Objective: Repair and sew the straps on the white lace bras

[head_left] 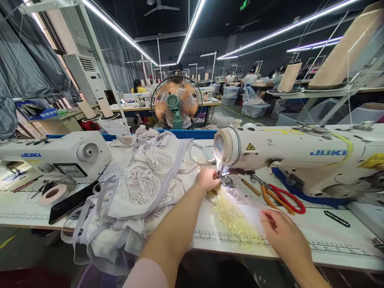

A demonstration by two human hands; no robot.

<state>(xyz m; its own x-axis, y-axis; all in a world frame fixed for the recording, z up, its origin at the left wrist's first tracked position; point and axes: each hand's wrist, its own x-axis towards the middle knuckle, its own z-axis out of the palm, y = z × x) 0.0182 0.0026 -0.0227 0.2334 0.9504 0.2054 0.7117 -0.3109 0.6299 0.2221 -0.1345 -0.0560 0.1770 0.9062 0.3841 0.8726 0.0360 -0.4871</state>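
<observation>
Left hand [207,179] at the sewing head, yellow cloth [229,214] below it, right hand [283,230] opposite

At the far left stood a sewing machine, and in front of it lay a roll of tape [54,195] and a flat black object [70,204]. Next came a heap of white lace garments [141,180], spilling over the table's front edge. The left hand reached past the heap to the lit needle end of the right-hand machine [288,150]. Its fingers were drawn in, but whether they pinched anything could not be told. The yellow cloth started just beside those fingers and spread across the table toards the front, over the printed ruler [327,246]. White cloth [252,214] along its right side reached the right hand's fingertips. That hand was partly curled; whether it gripped the white cloth was unclear. Beyond the cloth lay a wooden stick [251,187], then scissors [271,196] with orange and red handles, and finally a black slotted piece [337,219].
</observation>
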